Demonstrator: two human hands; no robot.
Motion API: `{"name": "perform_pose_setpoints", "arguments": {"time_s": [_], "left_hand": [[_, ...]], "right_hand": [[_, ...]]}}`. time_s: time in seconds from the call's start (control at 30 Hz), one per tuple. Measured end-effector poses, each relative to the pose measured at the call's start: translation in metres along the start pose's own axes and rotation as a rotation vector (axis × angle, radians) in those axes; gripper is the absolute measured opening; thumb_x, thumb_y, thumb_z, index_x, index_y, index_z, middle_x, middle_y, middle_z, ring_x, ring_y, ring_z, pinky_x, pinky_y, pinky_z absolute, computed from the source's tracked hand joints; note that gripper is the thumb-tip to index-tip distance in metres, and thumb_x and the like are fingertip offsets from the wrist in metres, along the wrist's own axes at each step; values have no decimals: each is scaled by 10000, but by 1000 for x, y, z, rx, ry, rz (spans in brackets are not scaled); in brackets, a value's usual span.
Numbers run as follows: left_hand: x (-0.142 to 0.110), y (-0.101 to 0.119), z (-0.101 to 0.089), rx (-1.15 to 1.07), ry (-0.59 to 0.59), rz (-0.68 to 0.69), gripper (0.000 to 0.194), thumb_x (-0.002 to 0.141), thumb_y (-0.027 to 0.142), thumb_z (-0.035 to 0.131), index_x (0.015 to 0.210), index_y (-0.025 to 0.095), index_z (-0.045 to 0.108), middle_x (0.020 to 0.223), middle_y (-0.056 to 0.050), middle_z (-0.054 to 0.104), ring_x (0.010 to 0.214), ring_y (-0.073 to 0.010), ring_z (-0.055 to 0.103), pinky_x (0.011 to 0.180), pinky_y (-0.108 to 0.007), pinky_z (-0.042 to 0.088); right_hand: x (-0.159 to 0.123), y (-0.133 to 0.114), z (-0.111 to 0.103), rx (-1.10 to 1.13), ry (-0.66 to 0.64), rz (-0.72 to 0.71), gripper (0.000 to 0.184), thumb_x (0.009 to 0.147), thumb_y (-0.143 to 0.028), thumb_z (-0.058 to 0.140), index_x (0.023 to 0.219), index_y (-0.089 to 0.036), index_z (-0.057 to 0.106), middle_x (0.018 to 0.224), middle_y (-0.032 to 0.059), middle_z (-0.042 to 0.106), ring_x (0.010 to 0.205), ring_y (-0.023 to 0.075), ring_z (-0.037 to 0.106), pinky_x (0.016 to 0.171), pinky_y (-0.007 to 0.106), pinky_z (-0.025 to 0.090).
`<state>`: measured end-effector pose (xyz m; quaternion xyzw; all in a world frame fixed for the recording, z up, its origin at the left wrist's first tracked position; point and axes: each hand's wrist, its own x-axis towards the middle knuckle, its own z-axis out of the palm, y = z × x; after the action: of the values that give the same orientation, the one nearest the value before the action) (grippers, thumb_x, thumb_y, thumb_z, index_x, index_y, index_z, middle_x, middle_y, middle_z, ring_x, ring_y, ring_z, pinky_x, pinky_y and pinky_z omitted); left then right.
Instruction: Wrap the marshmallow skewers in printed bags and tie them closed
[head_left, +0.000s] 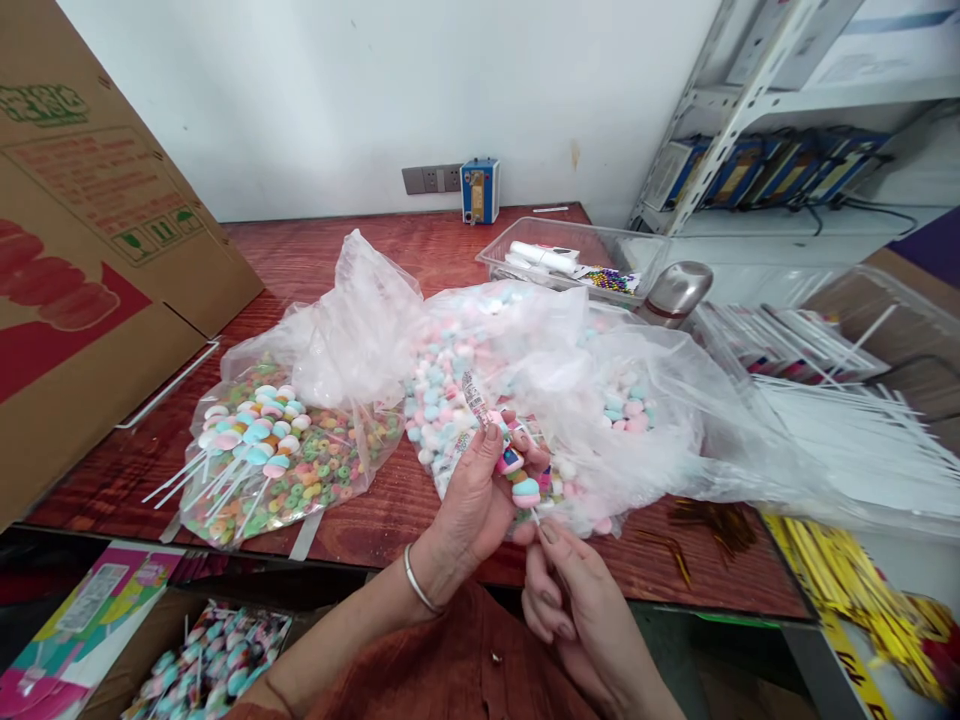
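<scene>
My left hand, with a silver bangle at the wrist, is closed around a printed clear wrapper and the upper part of a marshmallow pop. The pop's pink and blue lower end sticks out below my fingers. My right hand pinches its thin white stick. Behind my hands lies a large clear bag of pastel marshmallows. To the left, several finished marshmallow pops rest on a bag of colourful ring-shaped candy.
A cardboard box stands at the left; below it, an open carton holds wrapped pops. At the back are a clear plastic tray and a blue device. White sticks, a metal flask and gold ties lie right.
</scene>
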<state>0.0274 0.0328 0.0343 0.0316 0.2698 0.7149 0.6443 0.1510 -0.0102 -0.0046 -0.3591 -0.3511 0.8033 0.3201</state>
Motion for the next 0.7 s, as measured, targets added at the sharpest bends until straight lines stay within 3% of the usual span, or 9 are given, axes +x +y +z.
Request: {"name": "perform_pose_setpoints", "arguments": {"time_s": [0.07,0.1,0.2,0.27,0.37,0.43,0.5,0.6,0.7], "left_hand": [[1,-2,-2,19,-18,-12,257,825,347,733,987,177,629,799,-4,618,718,-117,623,746,-262,540],[1,-3,-4,34,-24,-13,276,824,365,731,998,178,626,799,-3,612,701,-117,619,706,-253,536],[0,-7,-5,65,-9,-10,330,810,406,737,1014,178,610,794,-2,594,676,-120,613,582,-214,495],[0,-9,-4,73,22,-18,365,788,435,751,1000,180,599,781,2,583,666,-121,608,505,-188,443],[0,-10,-3,76,53,-12,382,779,459,754,977,174,595,774,-2,585,654,-116,595,492,-183,426],[0,-9,-3,58,39,-6,379,786,456,749,979,165,601,796,-13,600,675,-117,595,555,-206,470],[1,-7,-3,34,27,-14,387,785,456,750,988,159,608,808,-19,609,705,-123,601,622,-229,500],[2,-6,-3,67,37,-19,359,780,409,768,991,161,617,775,-5,602,718,-125,605,671,-238,505],[0,-11,-4,142,20,-18,289,784,343,772,960,174,617,742,14,593,711,-119,607,682,-230,492]], "right_hand": [[-1,1,0,27,-51,36,354,964,-522,464,927,-206,618,483,-128,245,334,54,118,334,204,226],[0,2,-1,-75,-30,-29,351,966,-507,472,918,-200,634,471,-118,269,332,63,167,345,208,243],[5,3,-9,-679,210,-491,265,951,-380,544,922,-172,705,557,-9,541,446,113,435,468,245,354],[9,3,-16,-1105,369,-819,193,928,-244,579,990,-151,736,646,47,652,531,143,522,561,277,381],[12,3,-20,-1366,422,-1030,237,924,-142,562,1099,-128,721,630,42,671,529,150,536,597,294,380],[11,3,-19,-1228,384,-952,225,948,-198,548,1093,-140,710,721,58,700,601,161,583,621,283,412],[8,2,-14,-904,303,-688,231,971,-314,527,1001,-162,698,727,45,671,612,153,579,588,260,430],[3,2,-4,-289,108,-208,331,978,-468,472,874,-191,621,505,-85,383,393,86,316,425,217,341],[4,3,1,-5,29,-58,357,949,-530,496,861,-196,583,490,-131,224,381,61,152,385,199,256]]}}
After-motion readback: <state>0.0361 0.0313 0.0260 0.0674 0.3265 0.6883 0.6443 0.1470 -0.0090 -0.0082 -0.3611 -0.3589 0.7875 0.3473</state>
